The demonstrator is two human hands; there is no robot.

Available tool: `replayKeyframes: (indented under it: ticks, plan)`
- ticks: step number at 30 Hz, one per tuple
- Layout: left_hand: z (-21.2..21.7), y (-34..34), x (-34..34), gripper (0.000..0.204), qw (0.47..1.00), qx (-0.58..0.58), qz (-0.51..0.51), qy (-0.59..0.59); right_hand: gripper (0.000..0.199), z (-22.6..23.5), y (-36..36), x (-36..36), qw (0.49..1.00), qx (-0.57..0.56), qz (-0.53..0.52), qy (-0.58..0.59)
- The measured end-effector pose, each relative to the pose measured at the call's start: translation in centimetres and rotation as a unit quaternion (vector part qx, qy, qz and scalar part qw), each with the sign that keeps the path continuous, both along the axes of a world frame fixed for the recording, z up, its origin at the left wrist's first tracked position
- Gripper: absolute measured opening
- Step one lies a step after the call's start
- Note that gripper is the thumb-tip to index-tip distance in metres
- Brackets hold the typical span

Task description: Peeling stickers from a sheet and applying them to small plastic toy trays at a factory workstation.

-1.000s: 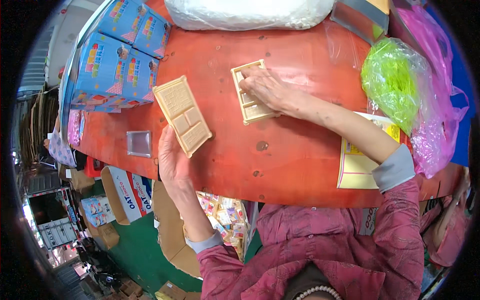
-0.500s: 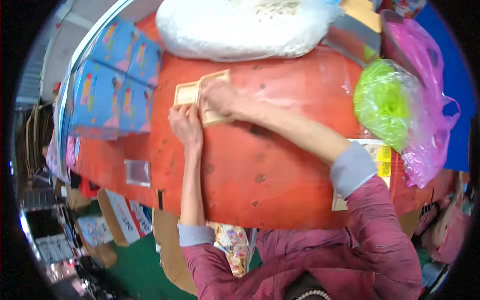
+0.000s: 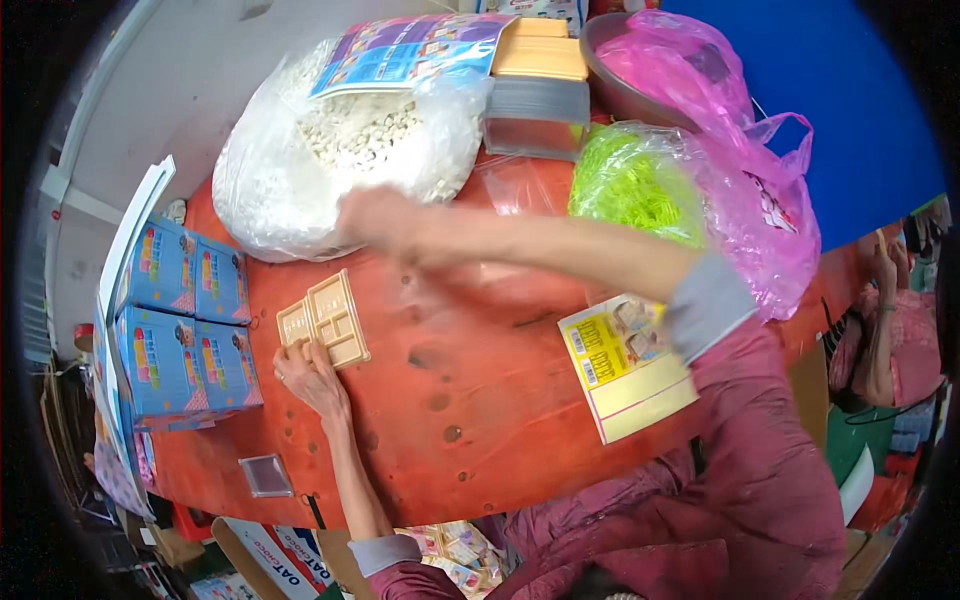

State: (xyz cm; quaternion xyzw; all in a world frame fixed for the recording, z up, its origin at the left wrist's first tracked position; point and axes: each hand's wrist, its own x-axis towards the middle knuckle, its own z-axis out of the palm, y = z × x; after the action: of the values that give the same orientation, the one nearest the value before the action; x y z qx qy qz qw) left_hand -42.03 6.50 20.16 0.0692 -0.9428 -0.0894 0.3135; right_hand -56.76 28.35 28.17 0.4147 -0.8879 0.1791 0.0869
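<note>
A beige plastic tray (image 3: 338,318) with shallow moulded compartments, in two joined sections, lies on the red table. My left hand (image 3: 312,378) grips its near left part, fingers bent over the edge. My right hand (image 3: 378,218) is smeared by motion at the near side of a large clear plastic bag (image 3: 245,185). Many small whitish pieces (image 3: 370,138) fill that bag. Whether my right fingers hold anything cannot be made out.
Blue printed boxes (image 3: 160,345) are stacked at the left, with a small clear case (image 3: 266,476) nearer. Yellow printed sheets (image 3: 635,375) lie at the right. Behind them are a bag of green pieces (image 3: 635,185), a pink bag (image 3: 770,220) and grey trays (image 3: 535,115). Another person (image 3: 895,340) is at far right.
My right hand has left the tray and moved up to the large bag. My left hand stays on the tray. The whole view has shifted, showing more of the table's far side.
</note>
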Motion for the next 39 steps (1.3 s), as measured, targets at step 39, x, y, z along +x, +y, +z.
replayKeyframes:
  ticks: [39]
  plan:
    - [4.8,30.7,-15.8,0.082,0.904,-0.102,-0.406,-0.081,0.008,-1.6,26.4,-7.1,0.93,0.018,-0.322,0.174]
